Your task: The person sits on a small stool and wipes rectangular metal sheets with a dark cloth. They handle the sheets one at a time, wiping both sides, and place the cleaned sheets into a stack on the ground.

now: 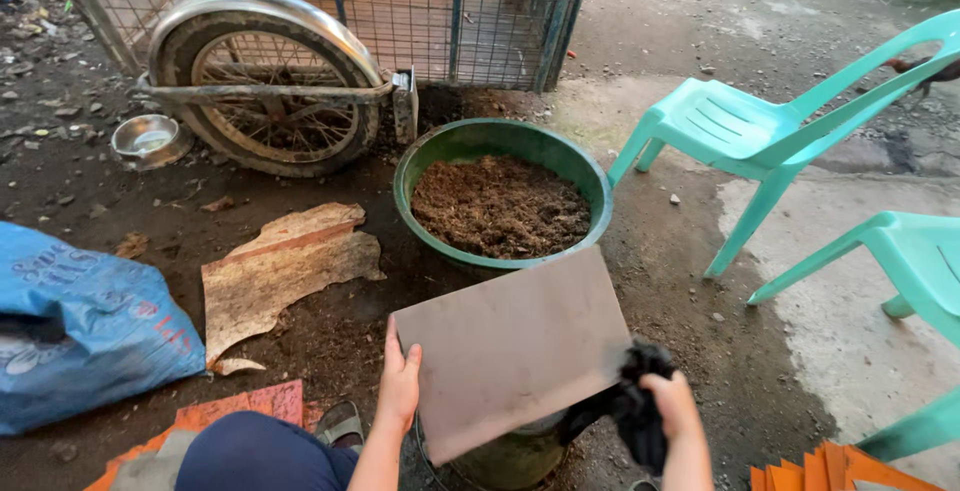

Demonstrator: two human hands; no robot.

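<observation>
My left hand (400, 386) grips the left edge of a flat grey-brown board (510, 346), which lies tilted over a dark round container (500, 456) between my knees. Over at the board's lower right corner, my right hand (672, 406) is closed on a crumpled black cloth or bag (630, 401). Just beyond the board stands a green basin (420, 156) filled with brown soil (500, 206).
A wheel with a metal fender (265, 71) stands before a wire cage (450, 11). A metal bowl (150, 139) lies at left, a blue sack (75, 326) nearer. Torn cardboard (280, 271) lies on the dirt. Two turquoise plastic chairs (770, 121) stand at right.
</observation>
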